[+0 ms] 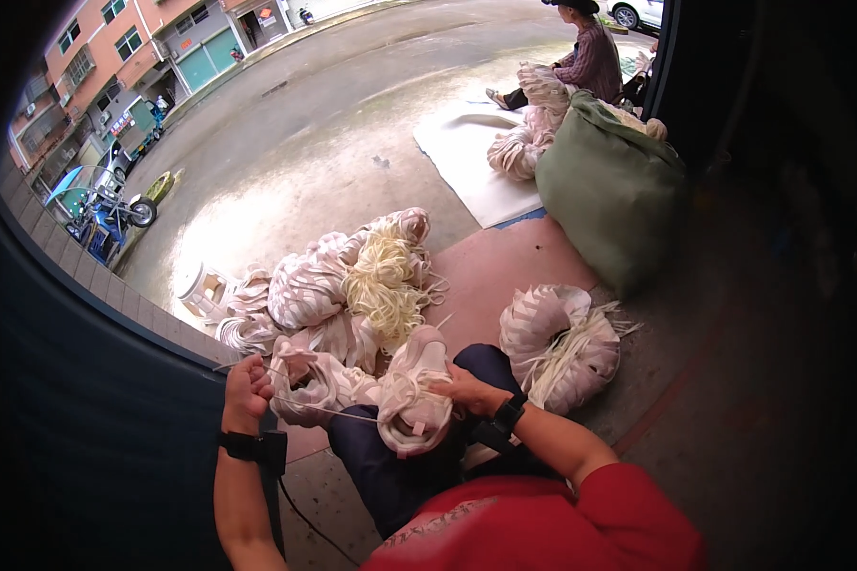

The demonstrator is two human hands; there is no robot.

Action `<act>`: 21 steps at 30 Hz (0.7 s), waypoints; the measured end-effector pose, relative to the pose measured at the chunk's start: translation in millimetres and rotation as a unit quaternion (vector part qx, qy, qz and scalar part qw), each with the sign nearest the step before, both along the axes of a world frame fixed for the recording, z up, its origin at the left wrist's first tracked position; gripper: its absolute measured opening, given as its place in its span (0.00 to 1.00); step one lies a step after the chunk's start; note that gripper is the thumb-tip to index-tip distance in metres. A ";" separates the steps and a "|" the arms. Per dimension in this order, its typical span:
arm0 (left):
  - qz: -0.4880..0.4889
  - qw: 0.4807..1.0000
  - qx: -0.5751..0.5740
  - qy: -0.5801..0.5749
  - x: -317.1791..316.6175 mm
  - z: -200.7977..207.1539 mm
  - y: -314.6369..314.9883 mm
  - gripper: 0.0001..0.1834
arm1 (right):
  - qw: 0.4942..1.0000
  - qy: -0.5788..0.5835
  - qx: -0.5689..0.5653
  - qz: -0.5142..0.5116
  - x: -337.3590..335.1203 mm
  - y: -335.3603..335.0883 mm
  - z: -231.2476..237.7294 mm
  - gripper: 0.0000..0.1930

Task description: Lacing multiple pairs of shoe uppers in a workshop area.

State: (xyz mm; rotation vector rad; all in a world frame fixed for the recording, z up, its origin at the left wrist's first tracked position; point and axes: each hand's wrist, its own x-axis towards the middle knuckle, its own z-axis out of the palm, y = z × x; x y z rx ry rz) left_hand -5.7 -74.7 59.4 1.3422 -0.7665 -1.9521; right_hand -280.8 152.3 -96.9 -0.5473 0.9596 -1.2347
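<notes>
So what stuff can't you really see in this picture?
Head view only:
- Left hand: a fist, so its fingers hide how it grips the lace.
- Right hand: fingertips hidden against the pale shoe.
- Green sack: contents covered by its cloth.
- Right side: too dark to see.

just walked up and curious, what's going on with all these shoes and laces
A person sitting on the ground is lacing a pale sneaker that rests on their lap. The right hand steadies the shoe, while the left hand is fisted around a lace pulled taut to the side. A heap of similar shoes and loose laces lies in front, another bundle to the right. A second person sits farther off by a green sack.
</notes>
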 end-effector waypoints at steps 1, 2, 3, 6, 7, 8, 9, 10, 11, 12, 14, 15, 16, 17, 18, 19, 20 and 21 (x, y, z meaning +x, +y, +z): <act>-0.028 0.999 -0.029 -0.013 -9.7 21.8 5.1 0.11 | 1.000 -0.009 0.000 -0.009 -2.8 -2.6 7.3 0.32; -0.053 0.996 -0.068 -0.025 -19.9 38.5 6.5 0.11 | 1.000 -0.017 0.002 -0.021 -6.1 -2.8 16.5 0.31; -0.059 0.991 -0.113 -0.030 -27.5 54.7 9.3 0.11 | 1.000 -0.015 0.006 -0.011 -6.4 -1.1 33.1 0.32; -0.105 0.969 -0.217 -0.047 -54.9 116.2 29.5 0.09 | 0.999 -0.026 -0.007 -0.040 15.3 12.3 68.8 0.33; -0.127 0.956 -0.263 -0.036 -62.5 131.5 34.4 0.08 | 0.994 -0.051 -0.057 -0.077 31.7 17.9 75.9 0.35; -0.150 0.941 -0.302 -0.032 -68.7 149.0 42.8 0.08 | 0.989 0.020 -0.079 -0.122 51.2 15.7 52.2 0.35; -0.151 0.931 -0.332 -0.018 -66.1 160.4 47.6 0.08 | 0.989 0.049 -0.090 -0.107 68.1 16.1 53.2 0.37; -0.134 0.925 -0.355 -0.002 -63.9 170.5 54.0 0.09 | 0.988 0.080 -0.099 -0.088 79.9 19.9 65.0 0.38; -0.112 0.923 -0.368 0.009 -60.6 182.1 60.9 0.10 | 0.991 0.092 -0.101 -0.011 82.7 25.5 77.6 0.38; -0.099 0.914 -0.393 0.015 -60.6 192.8 66.7 0.10 | 0.978 0.182 -0.073 0.067 77.6 21.5 64.1 0.32; -0.093 0.904 -0.415 0.032 -47.8 208.3 75.6 0.10 | 0.978 0.174 -0.070 0.092 55.0 10.4 35.0 0.21; -0.083 0.907 -0.413 0.018 -33.8 208.0 79.2 0.10 | 0.981 0.182 -0.068 -0.010 42.9 11.7 49.0 0.17; -0.081 0.898 -0.431 0.021 -20.6 208.4 83.1 0.10 | 0.974 0.187 -0.063 -0.114 27.8 13.4 62.3 0.14; -0.086 0.889 -0.449 0.030 -14.9 208.8 83.4 0.10 | 0.970 0.165 -0.050 -0.169 9.0 11.6 57.9 0.14; -0.081 0.889 -0.450 0.018 -4.6 209.8 89.1 0.10 | 0.971 0.129 -0.045 -0.196 -1.5 9.7 58.2 0.15; -0.068 0.885 -0.459 0.032 2.1 206.3 93.0 0.10 | 0.972 0.117 -0.038 -0.201 -12.3 7.9 57.0 0.17; -0.057 0.881 -0.467 0.046 8.1 203.7 97.9 0.10 | 0.972 0.104 -0.027 -0.207 -16.6 6.5 56.4 0.17; -0.052 0.879 -0.471 0.051 10.0 202.8 104.7 0.09 | 0.972 0.096 -0.034 -0.212 -18.6 3.1 51.4 0.18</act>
